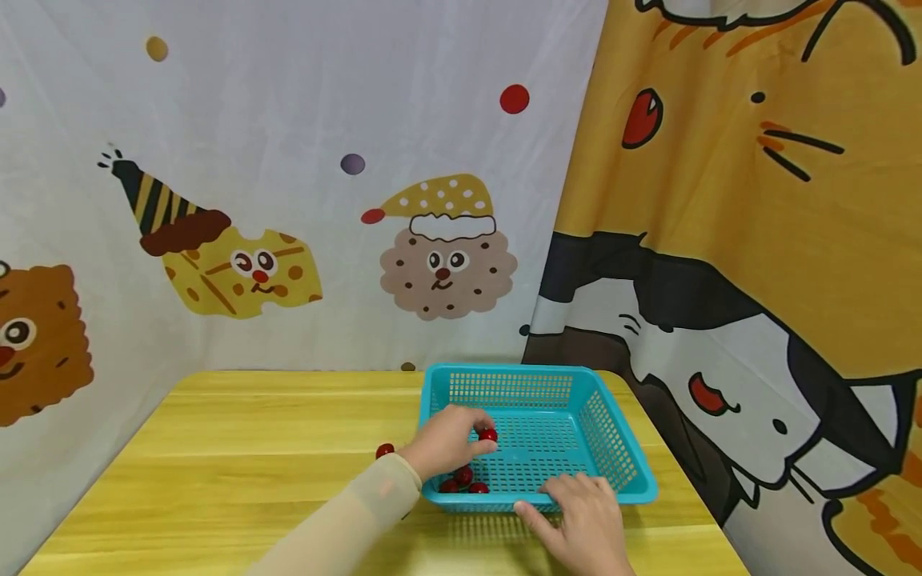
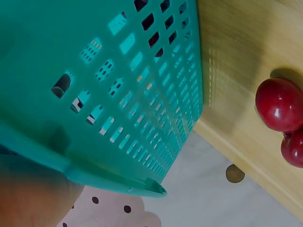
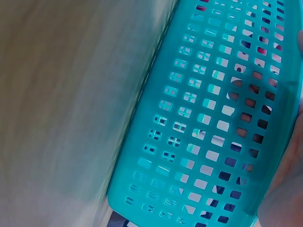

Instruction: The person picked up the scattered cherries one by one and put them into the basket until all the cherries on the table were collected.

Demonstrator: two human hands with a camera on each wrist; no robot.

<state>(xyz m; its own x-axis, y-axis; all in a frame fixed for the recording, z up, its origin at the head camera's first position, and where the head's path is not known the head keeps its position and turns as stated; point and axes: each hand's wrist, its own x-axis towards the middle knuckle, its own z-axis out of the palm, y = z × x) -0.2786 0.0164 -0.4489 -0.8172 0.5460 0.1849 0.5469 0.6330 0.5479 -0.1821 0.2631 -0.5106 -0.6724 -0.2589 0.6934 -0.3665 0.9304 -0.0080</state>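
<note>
My left hand (image 1: 448, 442) reaches over the left side of a blue plastic basket (image 1: 612, 416), pinching a red cherry (image 1: 487, 434) between thumb and fingers. Below that hand, several more cherries (image 1: 463, 475) lie in the basket's near left corner. Fingers over the near rim and thumb outside it, my right hand (image 1: 585, 520) holds the basket. In the left wrist view, part of the left hand (image 2: 35, 198) shows by the rim, and the cherry it holds is hidden. The right wrist view has the basket's slotted wall (image 3: 199, 109) with the right hand (image 3: 284, 189) along its rim.
Outside the basket, on the wooden table (image 1: 288, 432), cherries (image 2: 279, 105) lie to its left, partly behind my left wrist in the head view. A white printed curtain (image 1: 288, 120) hangs behind the table, and an orange one (image 1: 720, 200) is at the right.
</note>
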